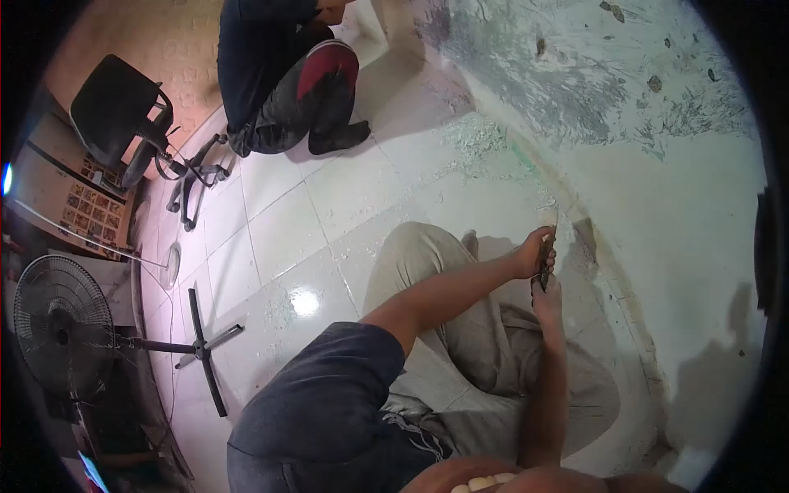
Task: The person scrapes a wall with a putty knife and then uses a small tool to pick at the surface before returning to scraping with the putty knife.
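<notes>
Near the base of the wall, my left hand (534, 252) is closed around the dark handle of a scraper (548, 217), close to its pale blade. Just below it my right hand (546, 297) is wrapped round the lower end of the same dark handle. The blade points away from me, at the tiled floor (353, 193) by the wall's foot. Flakes of scraped coating (481, 140) lie on the tiles beyond the blade. My folded legs in light trousers (460, 329) are beneath my forearms.
The wall (657, 197) on the right has a patchy grey, scraped upper area. Another person (288, 90) squats at the upper left. A black office chair (119, 115) stands at the left, with a pedestal fan (62, 329) and its cross-shaped base nearer me.
</notes>
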A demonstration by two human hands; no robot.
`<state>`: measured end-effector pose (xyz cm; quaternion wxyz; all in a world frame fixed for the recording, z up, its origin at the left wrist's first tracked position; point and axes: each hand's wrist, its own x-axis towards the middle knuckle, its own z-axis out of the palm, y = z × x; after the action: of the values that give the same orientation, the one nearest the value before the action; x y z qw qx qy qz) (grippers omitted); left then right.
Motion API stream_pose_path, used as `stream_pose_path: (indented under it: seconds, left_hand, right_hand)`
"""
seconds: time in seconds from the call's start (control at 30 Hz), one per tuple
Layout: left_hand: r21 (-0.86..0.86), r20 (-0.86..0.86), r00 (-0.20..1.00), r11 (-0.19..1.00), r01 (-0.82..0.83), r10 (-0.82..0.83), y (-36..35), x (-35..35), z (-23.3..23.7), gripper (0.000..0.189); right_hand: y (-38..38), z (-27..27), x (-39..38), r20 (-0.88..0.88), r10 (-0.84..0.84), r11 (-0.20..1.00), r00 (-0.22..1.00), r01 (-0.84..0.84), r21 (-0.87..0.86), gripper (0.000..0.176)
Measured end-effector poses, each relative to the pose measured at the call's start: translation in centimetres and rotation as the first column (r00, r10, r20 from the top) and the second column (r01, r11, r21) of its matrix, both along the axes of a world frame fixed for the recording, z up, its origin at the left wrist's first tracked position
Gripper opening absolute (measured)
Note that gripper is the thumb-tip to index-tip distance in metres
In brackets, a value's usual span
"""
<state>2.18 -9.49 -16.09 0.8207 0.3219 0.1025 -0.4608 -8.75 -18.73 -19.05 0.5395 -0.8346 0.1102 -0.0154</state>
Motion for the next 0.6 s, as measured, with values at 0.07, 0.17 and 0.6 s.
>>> stream_pose_path:
  seconds: [0.07, 0.17, 0.6]
  left_hand:
    - [-0.032, 0.002, 1.000, 0.999, 0.013, -0.013, -0.1, -0.3, -0.4, 0.040]
    - [0.013, -0.014, 1.000, 1.000, -0.005, 0.005, 0.0, -0.2, -0.4, 0.042]
    - [0.020, 0.114, 0.993, 1.000, 0.015, -0.017, -0.4, 0.4, -1.5, 0.047]
  right_hand:
    - [0.1, 0.1, -0.5, 0.019, 0.017, 0.999, 1.000, -0.016, -0.041, 0.012]
    - [0.2, 0.6, 0.0, 0.050, 0.041, 0.997, 0.998, -0.038, -0.071, 0.013]
    - [0.5, -0.2, -0.1, 0.076, 0.030, 0.985, 0.997, -0.016, -0.171, 0.013]
